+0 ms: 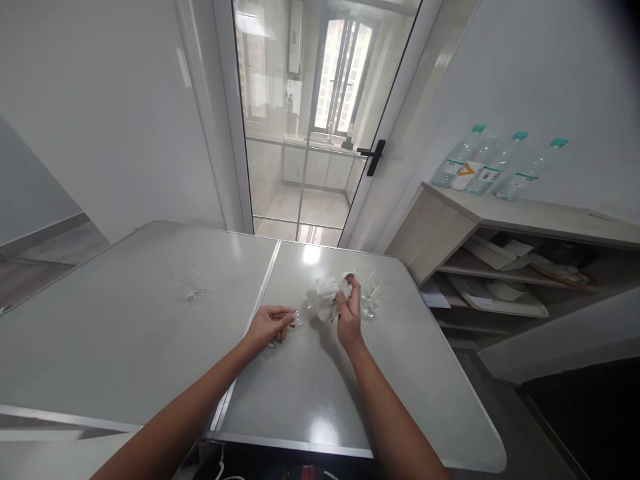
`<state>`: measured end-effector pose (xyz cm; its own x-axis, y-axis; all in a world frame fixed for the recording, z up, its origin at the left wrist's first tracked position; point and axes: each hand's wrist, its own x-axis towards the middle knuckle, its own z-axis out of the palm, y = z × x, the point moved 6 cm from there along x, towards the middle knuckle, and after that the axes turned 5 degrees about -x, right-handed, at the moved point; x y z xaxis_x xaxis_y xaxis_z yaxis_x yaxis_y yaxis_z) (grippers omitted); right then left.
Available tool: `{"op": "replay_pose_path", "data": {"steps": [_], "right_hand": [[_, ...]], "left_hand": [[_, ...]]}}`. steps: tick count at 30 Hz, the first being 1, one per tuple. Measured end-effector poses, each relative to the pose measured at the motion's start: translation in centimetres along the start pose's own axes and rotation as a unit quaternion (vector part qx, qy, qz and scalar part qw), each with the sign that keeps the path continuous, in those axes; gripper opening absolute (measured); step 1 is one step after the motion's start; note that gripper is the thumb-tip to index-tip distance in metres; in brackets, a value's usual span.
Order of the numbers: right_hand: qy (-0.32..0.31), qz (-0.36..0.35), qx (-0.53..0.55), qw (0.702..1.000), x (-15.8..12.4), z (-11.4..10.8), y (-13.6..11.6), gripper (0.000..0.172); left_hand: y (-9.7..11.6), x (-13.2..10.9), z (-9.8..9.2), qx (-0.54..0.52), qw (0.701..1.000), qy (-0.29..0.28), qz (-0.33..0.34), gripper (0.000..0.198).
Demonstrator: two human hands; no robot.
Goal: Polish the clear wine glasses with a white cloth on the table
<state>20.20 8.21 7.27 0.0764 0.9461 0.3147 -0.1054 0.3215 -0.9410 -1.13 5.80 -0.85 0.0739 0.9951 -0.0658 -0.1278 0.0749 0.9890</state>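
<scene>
My left hand (pixel 273 325) is closed on a small clear, shiny object (pixel 299 318), glass or plastic, whose exact kind I cannot make out. Bunched in my right hand (pixel 349 313) is a white tissue or thin cloth (pixel 327 298), raised above the table. Behind the right hand, several small clear pieces (pixel 371 305) lie in a cluster on the grey table (pixel 310 393). Another small group of clear pieces (pixel 196 292) rests on the left half of the table.
A glass door (pixel 320 180) with a black handle (pixel 374 157) stands beyond the table. To the right, a wooden shelf unit (pixel 445 230) carries several clear bottles (pixel 517 175) with green caps, plus trays and papers (pixel 500 253) inside. A metal strip (pixel 270 270) divides the tabletop.
</scene>
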Motion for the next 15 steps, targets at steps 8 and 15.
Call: {"op": "replay_pose_path", "data": {"steps": [8,15], "right_hand": [[-0.343,-0.078,-0.142,0.925,-2.1,4.8,-0.6,0.028],[-0.106,0.181,0.191,0.959,-1.5,4.0,3.2,0.037]], "left_hand": [[2.9,-2.7,0.9,0.34,0.898,0.006,0.278,0.02],[3.2,-3.4,0.6,0.291,0.897,0.087,0.322,0.033]]}}
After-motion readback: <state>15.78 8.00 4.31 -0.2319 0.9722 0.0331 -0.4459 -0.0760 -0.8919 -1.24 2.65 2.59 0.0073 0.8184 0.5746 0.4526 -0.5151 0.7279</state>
